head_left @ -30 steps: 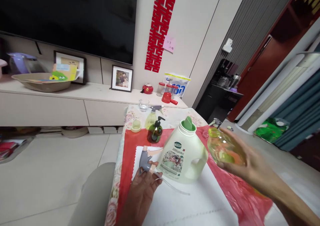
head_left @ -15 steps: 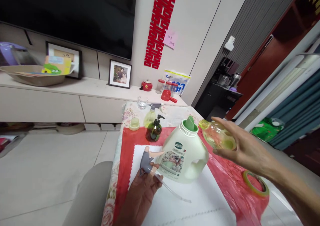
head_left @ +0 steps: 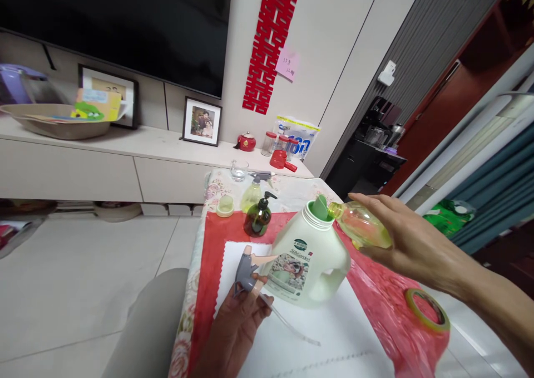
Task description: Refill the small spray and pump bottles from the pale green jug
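My right hand (head_left: 411, 244) is closed round a clear bottle of yellow liquid (head_left: 362, 224), tipped on its side with its open neck at the green spout of a large pale-green jug (head_left: 308, 258). The jug stands on a white cloth (head_left: 334, 339) over a red table cover (head_left: 387, 311). My left hand (head_left: 237, 325) pinches a grey spray-trigger head (head_left: 245, 271), whose thin clear tube (head_left: 290, 327) trails across the cloth beside the jug.
Behind the jug stand a dark green pump bottle (head_left: 258, 217), a yellow spray bottle (head_left: 252, 191), a small green cap (head_left: 225, 206) and a glass (head_left: 239, 170). A roll of tape (head_left: 428, 309) lies at the right. A low cabinet (head_left: 125, 166) carries framed photos and jars.
My right hand has carried the yellow bottle left and tipped it until its neck meets the jug's spout. The left hand with the trigger head has hardly moved.
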A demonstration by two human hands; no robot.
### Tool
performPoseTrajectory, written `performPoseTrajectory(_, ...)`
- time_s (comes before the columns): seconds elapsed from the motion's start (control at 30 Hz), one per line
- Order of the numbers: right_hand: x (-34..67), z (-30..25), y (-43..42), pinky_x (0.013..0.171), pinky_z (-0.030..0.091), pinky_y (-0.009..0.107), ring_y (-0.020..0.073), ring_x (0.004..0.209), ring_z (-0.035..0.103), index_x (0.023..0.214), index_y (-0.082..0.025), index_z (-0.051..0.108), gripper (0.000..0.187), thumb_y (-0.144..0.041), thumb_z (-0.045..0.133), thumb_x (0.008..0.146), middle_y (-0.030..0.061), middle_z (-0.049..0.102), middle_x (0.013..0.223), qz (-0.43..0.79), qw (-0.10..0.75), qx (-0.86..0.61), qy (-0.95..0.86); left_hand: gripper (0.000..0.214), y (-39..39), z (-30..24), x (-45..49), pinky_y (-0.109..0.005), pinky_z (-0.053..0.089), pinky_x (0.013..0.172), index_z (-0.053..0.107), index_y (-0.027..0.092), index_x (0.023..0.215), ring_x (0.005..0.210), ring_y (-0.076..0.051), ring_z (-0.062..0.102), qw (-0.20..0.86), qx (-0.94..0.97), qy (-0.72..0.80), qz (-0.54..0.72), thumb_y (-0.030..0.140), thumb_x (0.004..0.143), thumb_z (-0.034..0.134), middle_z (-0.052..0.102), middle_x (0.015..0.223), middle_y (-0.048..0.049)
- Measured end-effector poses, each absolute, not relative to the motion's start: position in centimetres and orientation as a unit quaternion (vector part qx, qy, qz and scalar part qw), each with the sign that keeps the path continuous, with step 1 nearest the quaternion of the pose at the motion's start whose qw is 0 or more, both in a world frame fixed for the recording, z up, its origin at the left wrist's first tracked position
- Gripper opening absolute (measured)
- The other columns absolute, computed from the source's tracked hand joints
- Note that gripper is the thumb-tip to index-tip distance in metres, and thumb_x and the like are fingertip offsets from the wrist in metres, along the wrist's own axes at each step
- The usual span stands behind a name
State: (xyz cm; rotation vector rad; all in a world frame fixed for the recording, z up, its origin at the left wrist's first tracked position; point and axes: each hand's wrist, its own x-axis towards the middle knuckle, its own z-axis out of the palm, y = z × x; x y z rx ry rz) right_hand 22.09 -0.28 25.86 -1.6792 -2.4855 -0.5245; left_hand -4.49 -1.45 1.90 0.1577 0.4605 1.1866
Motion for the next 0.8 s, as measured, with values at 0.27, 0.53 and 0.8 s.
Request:
performPoseTrajectory(0.27,21.6,26.9,0.1,0.082,0.053,0.044,0.0271,0.105,0.053,0.154,-0.025,0.034,0.073,-0.034,0.054,0.085,0.011,0.05,0.131,-0.229,0.007,-0.515,-0.826,0.043,-1.4,2.2,-4.6,-0.032,0.056,0.071,0.075,0.021,0.098,0.074,-0.018,0.071,0.806,0.07,0.226,0.543,0.025,0.061,0.097,0.077,0.101,-0.0055)
performPoseTrajectory(0.53,21.3,27.6,0.4,0.083,0.053,0.044,0.0269,0.106,0.052,0.154,-0.023,0.035,0.076,-0.028,0.052,0.079,0.0104,0.05,0.132,-0.256,-0.015,-0.496,-0.83,0.043,-1.5,2.2,-4.6,-0.031,0.057,0.07,0.075,0.021,0.097,0.074,-0.018,0.071,0.806,0.069,0.226,0.543,0.024,0.059,0.097,0.077,0.101,-0.0047)
performPoseTrajectory(0.8,21.0,27.9,0.5,0.084,0.053,0.046,0.027,0.107,0.05,0.15,-0.021,0.039,0.07,-0.027,0.05,0.081,0.0104,0.05,0.132,-0.271,-0.026,-0.487,-0.83,0.053,-1.6,3.1,-4.5,-0.032,0.057,0.07,0.072,0.024,0.098,0.073,-0.019,0.072,0.798,0.052,0.238,0.551,0.026,0.053,0.1,0.077,0.099,-0.0027)
